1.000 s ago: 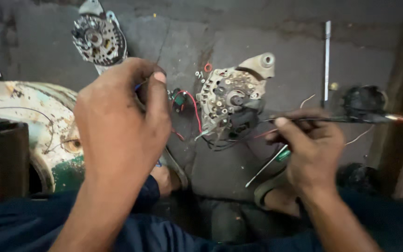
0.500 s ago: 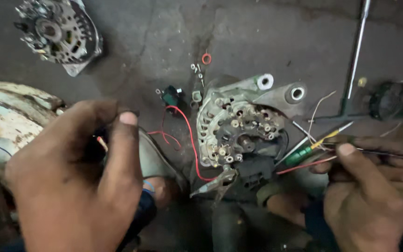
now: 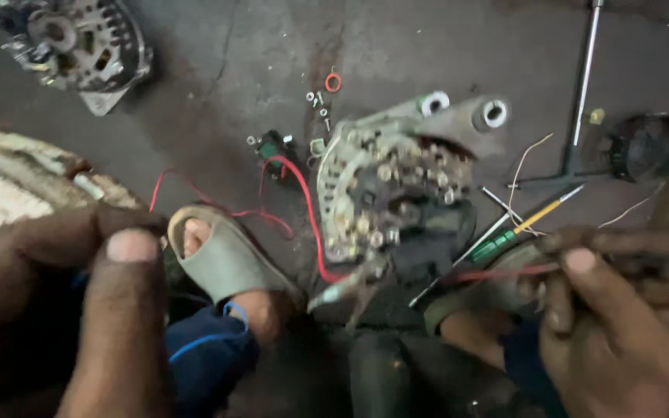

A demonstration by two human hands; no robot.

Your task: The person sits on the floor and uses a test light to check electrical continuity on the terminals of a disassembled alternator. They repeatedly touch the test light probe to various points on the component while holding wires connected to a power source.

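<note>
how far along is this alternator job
Done: the alternator lies opened on the floor, its screws out beside it. In hand: the right hand pinches a red wire; the left hand is raised, its hold unclear. Left: wires hang loose and a second alternator lies apart.

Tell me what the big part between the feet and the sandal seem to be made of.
Big part: probably cast metal, dull grey, with round mounting lugs and small shiny studs. Sandal: looks like soft rubber or foam, matt grey-green, with a thick, rounded strap.
</note>
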